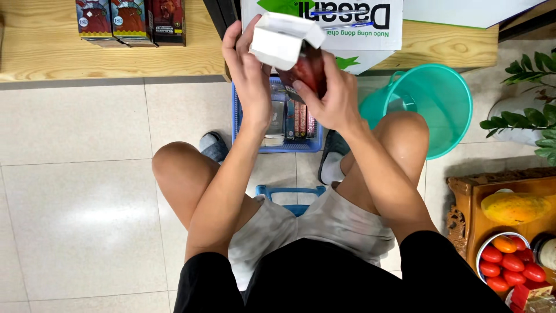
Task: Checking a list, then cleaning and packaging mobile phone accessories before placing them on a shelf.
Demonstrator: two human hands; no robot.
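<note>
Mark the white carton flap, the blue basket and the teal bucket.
white carton flap [284, 36], head view, middle of the open flap
blue basket [277, 148], head view, near rim
teal bucket [449, 124], head view, right inner wall

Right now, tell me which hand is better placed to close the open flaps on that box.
The left hand. Its fingers already rest beside the white flaps at the box's top. The right hand grips the dark red box lower down, supporting it above the blue basket.

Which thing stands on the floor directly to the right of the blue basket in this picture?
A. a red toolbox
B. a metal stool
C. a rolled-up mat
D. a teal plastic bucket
D: the teal plastic bucket stands on the tiles right beside the blue basket, just past the person's knee.
</note>
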